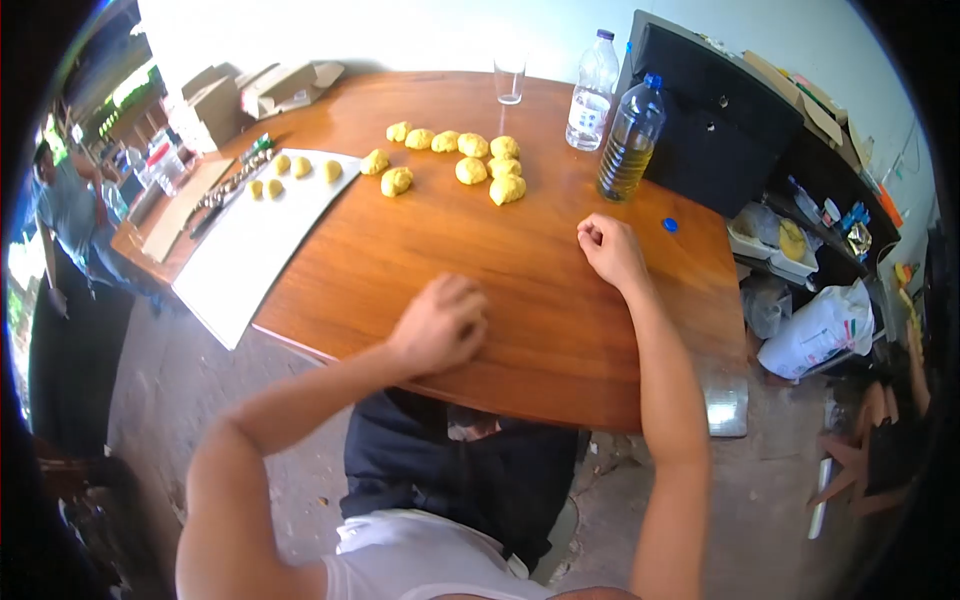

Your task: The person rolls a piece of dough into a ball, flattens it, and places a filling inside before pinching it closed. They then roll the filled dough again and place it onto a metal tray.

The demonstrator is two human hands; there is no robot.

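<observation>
My left hand [440, 325] is over the front part of the brown wooden table [540, 300], its fingers curled and smeared by motion; whether anything is under them is hidden. Farther right, my right hand [610, 248] rests closed on the tabletop, and what its fingers hold, if anything, cannot be made out. Beyond both hands lie several yellow dough balls [472, 171] in loose rows. Several smaller yellow balls [331, 171] sit on a white board [260, 250] at the left.
Two bottles, one clear [590, 100] and one with yellow liquid [630, 145], stand near a black case [710, 120]. Behind the balls is a glass [509, 80]. A blue cap [670, 225] lies at right. Cardboard boxes [280, 88] and a person [75, 205] are at left.
</observation>
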